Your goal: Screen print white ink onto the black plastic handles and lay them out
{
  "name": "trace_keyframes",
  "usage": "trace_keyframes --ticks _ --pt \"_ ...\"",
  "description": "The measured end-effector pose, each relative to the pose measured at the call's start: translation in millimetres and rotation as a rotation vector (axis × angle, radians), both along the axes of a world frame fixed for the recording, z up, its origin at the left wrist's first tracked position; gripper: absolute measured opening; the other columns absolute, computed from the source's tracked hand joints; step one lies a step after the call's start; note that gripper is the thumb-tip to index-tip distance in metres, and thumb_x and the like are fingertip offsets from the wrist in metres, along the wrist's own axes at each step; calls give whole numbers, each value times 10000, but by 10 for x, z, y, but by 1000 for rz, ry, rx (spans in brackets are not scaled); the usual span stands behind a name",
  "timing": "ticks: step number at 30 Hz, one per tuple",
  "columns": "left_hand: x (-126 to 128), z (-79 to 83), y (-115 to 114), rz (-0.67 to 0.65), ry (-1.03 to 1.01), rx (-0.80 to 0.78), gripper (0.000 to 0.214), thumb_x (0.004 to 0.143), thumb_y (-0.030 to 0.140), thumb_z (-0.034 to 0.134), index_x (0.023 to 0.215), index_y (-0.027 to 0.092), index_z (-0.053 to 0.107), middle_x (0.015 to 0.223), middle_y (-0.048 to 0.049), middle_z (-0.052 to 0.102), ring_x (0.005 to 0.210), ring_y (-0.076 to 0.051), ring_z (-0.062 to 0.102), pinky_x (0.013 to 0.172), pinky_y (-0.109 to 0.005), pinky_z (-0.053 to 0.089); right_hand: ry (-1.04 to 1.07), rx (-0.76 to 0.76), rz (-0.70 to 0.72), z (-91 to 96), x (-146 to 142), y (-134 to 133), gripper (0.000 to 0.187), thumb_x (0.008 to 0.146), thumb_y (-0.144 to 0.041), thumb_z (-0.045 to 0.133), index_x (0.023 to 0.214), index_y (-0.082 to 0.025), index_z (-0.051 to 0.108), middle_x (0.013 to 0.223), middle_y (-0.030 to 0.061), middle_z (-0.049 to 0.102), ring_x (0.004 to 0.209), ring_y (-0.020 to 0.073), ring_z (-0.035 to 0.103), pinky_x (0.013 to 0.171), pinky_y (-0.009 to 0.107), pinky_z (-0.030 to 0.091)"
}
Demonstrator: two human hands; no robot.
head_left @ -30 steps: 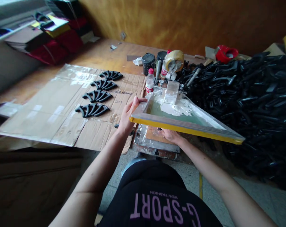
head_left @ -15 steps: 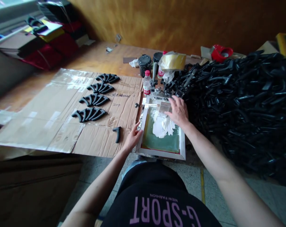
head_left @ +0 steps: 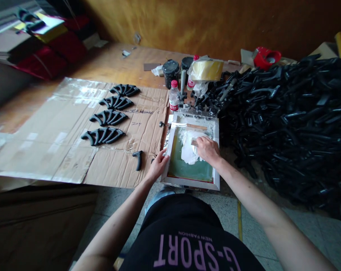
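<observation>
A silk-screen frame point(head_left: 217, 165) with green mesh lies flat before me, a patch of white ink point(head_left: 189, 149) spread over its upper middle. My right hand point(head_left: 207, 149) is closed on a small scraper point(head_left: 194, 142) whose edge rests in the ink. At the frame's left edge, my left hand point(head_left: 159, 164) grips the side with bent fingers; part of its grasp is hidden. A small dark piece point(head_left: 152, 160) shows beside that hand, mostly covered. One curved black handle point(head_left: 138, 160) lies alone on the cardboard point(head_left: 114, 165) to the left.
Several rows of black handles point(head_left: 104, 136) are laid out on the cardboard. A large heap of black handles point(head_left: 274, 124) fills the right side. Behind the frame stand a red-capped bottle point(head_left: 174, 96), dark tubs point(head_left: 170, 73) and a tape roll point(head_left: 207, 70). A red tape dispenser point(head_left: 265, 58) sits farther back.
My right hand has moved down and closed on the scraper; before, its fingers were spread near the frame's top. A brown strip now shows there. My left hand stays at the frame's edge.
</observation>
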State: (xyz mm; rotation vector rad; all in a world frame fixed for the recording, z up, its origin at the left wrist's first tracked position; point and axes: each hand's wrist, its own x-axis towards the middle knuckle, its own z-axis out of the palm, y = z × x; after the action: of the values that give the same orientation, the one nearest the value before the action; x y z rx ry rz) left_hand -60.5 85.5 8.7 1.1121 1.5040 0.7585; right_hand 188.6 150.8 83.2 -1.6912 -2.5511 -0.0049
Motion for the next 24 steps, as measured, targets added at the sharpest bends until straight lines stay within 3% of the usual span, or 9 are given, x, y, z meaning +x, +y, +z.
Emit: trace_keyframes --ticks 5,8,11,14,16,19,22,24 --pt "-13 -32 0 -10 12 8 642 877 528 522 1431 208 472 942 -52 689 806 -181 623 712 -279 477 3 1 397 16 76 -347 218 908 -66 433 886 -149 633 841 86 637 807 200 523 642 305 336" --pt "3 -9 -3 5 18 9 650 864 530 536 1422 200 488 933 -50 692 817 -185 627 723 -280 476 27 -48 544 125 203 -389 185 888 -67 474 861 -159 632 831 66 638 785 184 517 625 295 323" --pt "22 31 -6 37 0 11 659 841 530 561 1402 189 511 924 -47 692 815 -185 627 709 -270 471 60 -87 490 176 218 -268 122 843 -81 544 828 -172 625 803 47 627 776 179 524 626 287 329" --pt "33 61 -7 57 -43 4 683 816 540 586 1388 173 520 901 -45 692 777 -175 624 672 -257 462 70 24 372 79 143 -228 151 875 -86 513 887 -159 645 852 71 635 819 195 530 650 295 352" --pt "38 68 -6 65 -72 -8 697 797 552 604 1375 169 530 853 -35 687 717 -165 613 628 -249 451 69 93 408 -24 123 -313 207 902 -79 467 945 -144 659 892 91 647 839 205 533 659 303 366" --pt "45 86 -5 75 -92 -21 702 787 558 613 1363 163 540 812 -28 675 669 -156 598 587 -241 439 101 64 507 -79 154 -448 197 889 -83 494 947 -150 669 882 78 658 828 201 550 661 297 386" --pt "39 195 -10 77 -109 -34 718 780 550 634 1371 155 529 850 -43 686 698 -159 611 601 -241 451 166 -1 413 78 123 -326 144 892 -172 572 985 -190 679 861 47 661 812 189 579 671 281 409" --pt "20 354 -18 71 -141 -37 758 769 546 661 1404 169 495 846 -38 692 688 -154 612 591 -233 446 206 12 273 270 71 -81 285 891 -265 621 1174 -245 647 915 33 673 821 190 598 685 279 431"
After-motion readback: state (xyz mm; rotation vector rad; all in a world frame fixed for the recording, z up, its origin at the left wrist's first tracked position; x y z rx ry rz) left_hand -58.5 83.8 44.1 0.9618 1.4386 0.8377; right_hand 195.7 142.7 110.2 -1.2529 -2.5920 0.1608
